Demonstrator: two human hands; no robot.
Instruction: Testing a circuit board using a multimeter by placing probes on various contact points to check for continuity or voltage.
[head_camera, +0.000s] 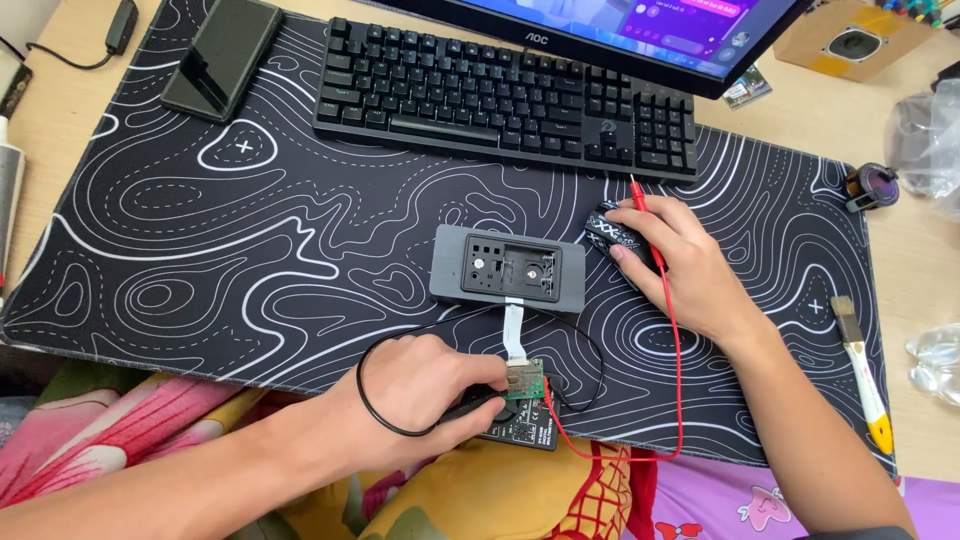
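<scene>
Both probes are placed: left hand (420, 385) pinches the black probe (478, 404) on the board (525, 405), right hand (675, 265) grips the red probe (650, 230) beside the grey module (508, 268); no reading is visible.

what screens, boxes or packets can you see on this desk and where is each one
Monitor: top centre behind the keyboard, black frame, lit blue and purple.
Phone: top left on the mat, black slab, screen dark.
Cardboard box: top right, brown with round hole.
Small packet: beside monitor, dark.
</scene>
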